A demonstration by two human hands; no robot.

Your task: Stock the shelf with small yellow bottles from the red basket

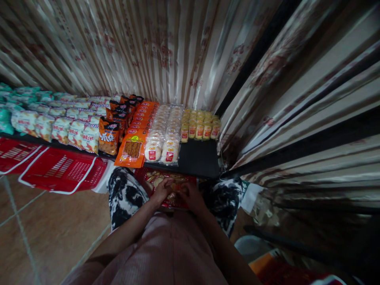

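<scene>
Low between my knees, my left hand (162,191) and my right hand (191,195) reach into a red basket (144,173) that holds snack packets. The fingers of both hands are curled inward towards each other. A small orange-red item (177,187) shows between them, too dim and blurred to name. Whether each hand grips it or only touches it is partly hidden by the fingers. Just beyond the basket is the edge of a black shelf (197,160). Flat orange snack bags (131,148) and clear-wrapped round crackers (153,148) stand on it in rows.
Small yellow packets (199,128) fill the shelf's back right. White bags (61,128), orange-black bags (108,136) and green bags (5,118) run leftward. Red baskets (67,168) with white handles lie below at left. A pleated curtain (166,47) hangs behind; dark poles (255,55) slant at right.
</scene>
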